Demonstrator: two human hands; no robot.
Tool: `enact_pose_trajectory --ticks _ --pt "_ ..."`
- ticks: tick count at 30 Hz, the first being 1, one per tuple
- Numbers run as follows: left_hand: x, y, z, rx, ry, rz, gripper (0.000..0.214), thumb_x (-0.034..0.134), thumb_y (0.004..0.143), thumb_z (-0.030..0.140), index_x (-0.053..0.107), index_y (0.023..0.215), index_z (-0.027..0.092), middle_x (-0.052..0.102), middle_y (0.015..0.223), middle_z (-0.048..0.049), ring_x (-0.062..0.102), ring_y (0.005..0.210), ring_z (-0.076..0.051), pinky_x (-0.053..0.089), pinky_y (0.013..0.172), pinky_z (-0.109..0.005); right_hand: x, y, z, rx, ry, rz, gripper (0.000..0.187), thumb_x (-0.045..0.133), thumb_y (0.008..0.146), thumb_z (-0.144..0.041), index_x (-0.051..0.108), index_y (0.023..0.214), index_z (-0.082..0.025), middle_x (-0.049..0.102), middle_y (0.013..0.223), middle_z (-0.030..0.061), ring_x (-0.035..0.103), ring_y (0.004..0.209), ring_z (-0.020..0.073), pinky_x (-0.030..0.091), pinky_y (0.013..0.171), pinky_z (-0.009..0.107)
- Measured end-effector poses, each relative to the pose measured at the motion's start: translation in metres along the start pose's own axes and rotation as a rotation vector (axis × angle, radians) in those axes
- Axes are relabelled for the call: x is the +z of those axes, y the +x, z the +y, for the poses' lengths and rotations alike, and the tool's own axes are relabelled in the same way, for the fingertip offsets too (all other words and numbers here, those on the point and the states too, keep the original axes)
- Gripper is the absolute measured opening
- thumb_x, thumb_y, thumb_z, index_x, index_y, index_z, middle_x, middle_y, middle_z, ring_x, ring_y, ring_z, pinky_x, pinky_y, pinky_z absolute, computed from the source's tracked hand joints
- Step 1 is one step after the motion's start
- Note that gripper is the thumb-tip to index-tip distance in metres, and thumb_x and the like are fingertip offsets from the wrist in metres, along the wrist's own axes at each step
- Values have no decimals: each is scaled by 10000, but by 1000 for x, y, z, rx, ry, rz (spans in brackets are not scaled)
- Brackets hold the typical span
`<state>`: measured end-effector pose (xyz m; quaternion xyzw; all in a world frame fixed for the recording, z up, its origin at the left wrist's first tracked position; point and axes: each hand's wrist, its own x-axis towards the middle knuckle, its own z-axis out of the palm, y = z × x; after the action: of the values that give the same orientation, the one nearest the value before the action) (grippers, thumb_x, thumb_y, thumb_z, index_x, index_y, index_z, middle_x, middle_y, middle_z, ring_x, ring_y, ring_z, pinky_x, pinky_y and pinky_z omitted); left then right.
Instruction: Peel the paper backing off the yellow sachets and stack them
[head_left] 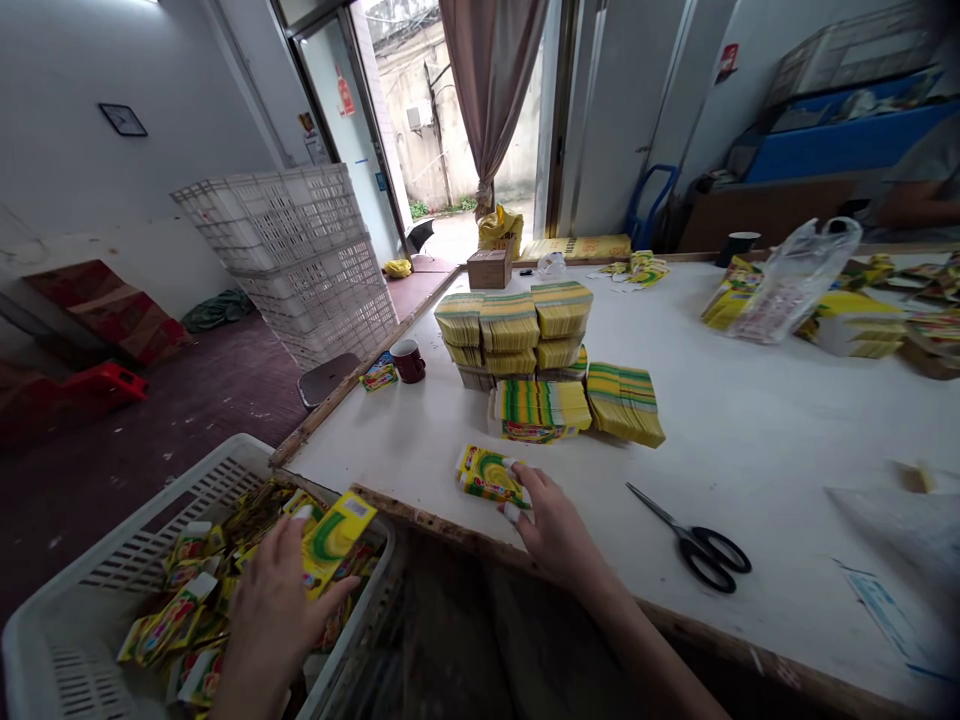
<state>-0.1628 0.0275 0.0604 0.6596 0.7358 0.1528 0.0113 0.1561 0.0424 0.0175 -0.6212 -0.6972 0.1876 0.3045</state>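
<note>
My left hand (pixel 270 610) is over the white plastic crate (pixel 52 610) at lower left, fingers closed on a yellow-green packet (pixel 334 535) lifted above the loose packets (pixel 180 610) in it. My right hand (pixel 551 525) rests at the table's near edge, fingertips pressing on a small pile of the same packets (pixel 489 475) lying flat. Behind it stand bundled stacks of packets (pixel 540 400) and a taller block of stacks (pixel 514 330).
Black scissors (pixel 694 545) lie right of my right hand on the white table (pixel 750 420). A dark red mug (pixel 409 360) stands near the left edge. A clear plastic bag (pixel 795 275) and more packets sit far right. Stacked white crates (pixel 300 260) stand on the floor.
</note>
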Motion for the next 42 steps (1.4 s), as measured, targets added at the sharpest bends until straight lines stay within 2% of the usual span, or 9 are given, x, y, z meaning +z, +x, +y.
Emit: enact_pose_trajectory --ticks 4,12,19,24,29,32,35,38,42 --pt "-5 4 -20 -112 5 -60 947 491 701 690 380 1345 4 403 1408 -290 375 1309 -432 377 1016 -558 17 23 10 131 -246 -19 435 504 784 -23 533 1207 -120 631 1104 168 571 1007 292 460 839 412" --pt "31 -10 49 94 -464 -297 573 557 782 536 541 1227 176 574 1300 -142 513 1226 -313 434 1002 -468 33 24 12 203 -262 9 413 446 756 46 535 1119 -130 608 1054 166 541 947 281 407 749 363" --pt "57 -23 75 152 -810 -446 530 670 762 416 553 1224 185 624 1243 -136 560 1168 -283 423 1015 -448 32 23 17 210 -5 95 475 481 715 29 427 1155 -143 582 1027 120 579 880 240 441 754 353" --pt "81 -37 102 -16 -1461 -274 812 746 666 542 434 1341 217 542 1338 -159 535 1198 -310 482 939 -419 21 0 -2 118 472 119 444 545 777 -127 349 1167 -204 552 886 6 588 744 148 489 679 258" --pt "64 -51 133 -310 -2001 -105 680 596 717 677 584 1208 206 652 1150 -125 592 1113 -305 516 900 -414 22 -40 -50 70 1011 -148 407 613 671 -77 472 1027 -217 533 806 -33 503 649 104 407 573 211" --pt "46 -57 139 -456 -2122 -29 584 606 696 667 668 1010 179 680 923 -94 652 913 -282 563 765 -400 26 -54 -67 117 1094 -162 363 599 650 -42 482 947 -214 515 771 -49 464 630 90 370 558 201" --pt "36 -58 141 -448 -2211 5 492 607 698 628 665 845 163 612 757 -48 624 762 -215 560 695 -345 25 -60 -73 108 1104 -175 373 595 660 -57 478 980 -212 510 756 -54 457 644 98 364 569 210" --pt "36 -57 143 -398 -2231 36 435 623 687 603 623 730 170 533 678 -9 552 649 -153 540 632 -289 23 -62 -74 112 1150 -290 417 604 662 -82 462 1034 -206 510 763 -53 456 672 109 360 585 220" --pt "43 -56 143 -513 -2176 62 505 714 573 674 631 723 198 538 662 16 555 634 -136 525 629 -243 28 -65 -75 92 1067 -315 523 627 631 -54 467 1103 -210 498 776 -54 441 688 116 344 593 222"
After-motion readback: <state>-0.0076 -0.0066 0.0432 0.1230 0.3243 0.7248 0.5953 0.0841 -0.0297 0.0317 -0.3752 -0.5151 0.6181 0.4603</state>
